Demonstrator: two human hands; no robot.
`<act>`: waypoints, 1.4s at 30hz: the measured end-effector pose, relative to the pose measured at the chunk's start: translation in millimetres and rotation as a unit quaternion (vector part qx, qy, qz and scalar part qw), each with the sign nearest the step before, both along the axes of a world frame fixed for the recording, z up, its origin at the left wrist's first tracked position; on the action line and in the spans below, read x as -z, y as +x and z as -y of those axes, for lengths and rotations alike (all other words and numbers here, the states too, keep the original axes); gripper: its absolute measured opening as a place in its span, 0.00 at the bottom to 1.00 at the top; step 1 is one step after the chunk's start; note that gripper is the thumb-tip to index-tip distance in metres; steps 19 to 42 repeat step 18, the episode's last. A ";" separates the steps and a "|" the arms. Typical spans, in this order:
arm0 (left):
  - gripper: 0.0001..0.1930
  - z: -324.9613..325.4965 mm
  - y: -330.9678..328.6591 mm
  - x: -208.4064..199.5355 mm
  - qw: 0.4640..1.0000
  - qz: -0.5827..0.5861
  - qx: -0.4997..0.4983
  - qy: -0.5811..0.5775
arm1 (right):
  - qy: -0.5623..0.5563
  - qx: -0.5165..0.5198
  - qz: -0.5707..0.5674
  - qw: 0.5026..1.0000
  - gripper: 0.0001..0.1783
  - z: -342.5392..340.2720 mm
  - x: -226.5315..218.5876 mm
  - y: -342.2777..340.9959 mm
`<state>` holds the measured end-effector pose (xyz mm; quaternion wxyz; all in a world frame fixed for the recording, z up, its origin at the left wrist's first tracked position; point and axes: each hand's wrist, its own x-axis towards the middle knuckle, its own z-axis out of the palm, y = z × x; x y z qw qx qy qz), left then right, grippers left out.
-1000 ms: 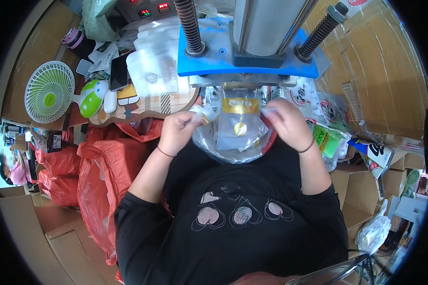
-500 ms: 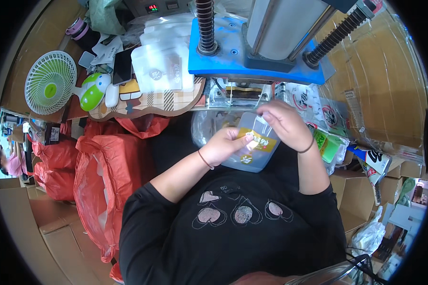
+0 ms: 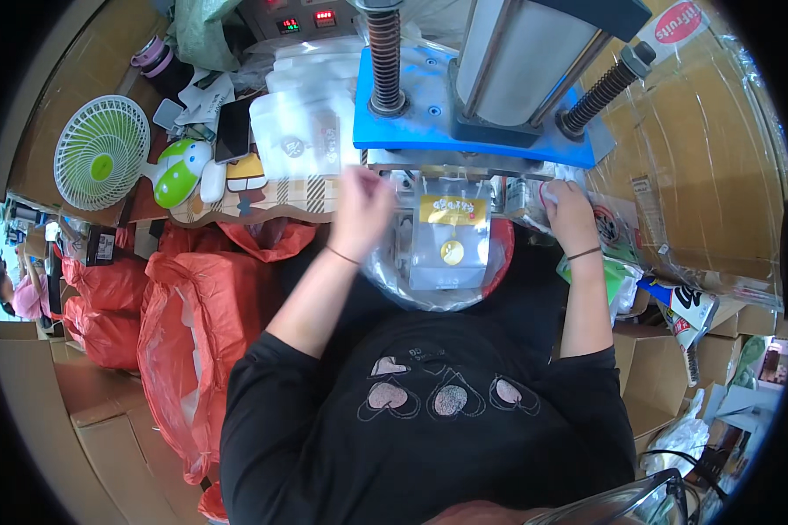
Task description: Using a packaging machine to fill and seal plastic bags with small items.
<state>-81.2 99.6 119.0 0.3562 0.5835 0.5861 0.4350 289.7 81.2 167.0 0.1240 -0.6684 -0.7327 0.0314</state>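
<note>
A clear plastic pouch with a gold label hangs down from beneath the blue press, its upper edge under the press's plate. To the left of the pouch is my left hand, apart from it and blurred by motion, so its fingers are not clear. My right hand is at the right end of the press, fingers curled around something small that I cannot make out. Below the pouch is a round container lined with clear plastic, with a red edge showing on its right.
A stack of frosted pouches lies left of the press, beside a phone and a green-and-white fan. Red plastic bags stand at my left. Cardboard walls the right side, with an open box lower down.
The pouch has gone from both my hands to under the press, label upright. My left hand has moved up and left, my right hand to the right. A second red display has lit up.
</note>
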 end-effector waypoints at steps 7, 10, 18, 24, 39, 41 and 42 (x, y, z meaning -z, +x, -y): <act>0.18 10.9 -64.7 -19.9 0.839 -0.439 0.128 0.296 | 0.094 -0.004 -0.077 0.993 0.11 20.3 -24.5 -23.8; 0.14 23.9 -67.2 -14.1 0.879 -0.375 0.168 0.242 | 0.098 -0.070 -0.153 0.981 0.10 30.2 -34.0 -46.6; 0.08 56.3 -21.1 -25.1 0.968 0.031 0.224 -0.109 | -0.042 -0.209 -0.339 0.916 0.12 37.3 -53.9 -104.4; 0.08 56.3 -21.1 -25.1 0.968 0.031 0.224 -0.109 | -0.042 -0.209 -0.339 0.916 0.12 37.3 -53.9 -104.4; 0.08 56.3 -21.1 -25.1 0.968 0.031 0.224 -0.109 | -0.042 -0.209 -0.339 0.916 0.12 37.3 -53.9 -104.4; 0.08 56.3 -21.1 -25.1 0.968 0.031 0.224 -0.109 | -0.042 -0.209 -0.339 0.916 0.12 37.3 -53.9 -104.4; 0.08 56.3 -21.1 -25.1 0.968 0.031 0.224 -0.109 | -0.042 -0.209 -0.339 0.916 0.12 37.3 -53.9 -104.4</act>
